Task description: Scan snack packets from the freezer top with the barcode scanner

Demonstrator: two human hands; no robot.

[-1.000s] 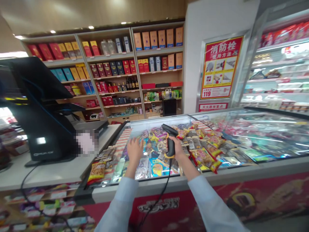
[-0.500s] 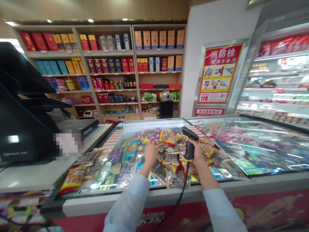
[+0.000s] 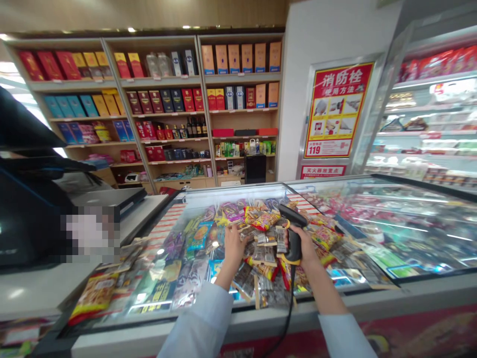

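Note:
In my right hand (image 3: 306,246) is a black-and-yellow barcode scanner (image 3: 294,243), gripped by its handle, its head tilted toward the far left. A black cord hangs from it over the freezer's front edge. My left hand (image 3: 234,248) is over the left side of a pile of snack packets, fingers bent and apart; its fingertips are at a small packet (image 3: 244,230), and whether they touch it is unclear. Red-and-yellow snack bags (image 3: 263,218) lie just beyond, and dark clear-fronted packets (image 3: 266,238) are spread between my hands on the glass freezer lid (image 3: 154,271).
At the left, a counter (image 3: 33,288) carries a black register terminal (image 3: 30,199) and a blurred-out patch. A yellow-and-red snack bag (image 3: 95,296) lies by the lid's left edge. Shelves of boxes (image 3: 167,102) stand behind; a chiller (image 3: 428,119) is at the right.
My left hand has come slightly nearer, its fingers more bent over the packets. The scanner has lowered a little in my right hand. The view has shifted slightly.

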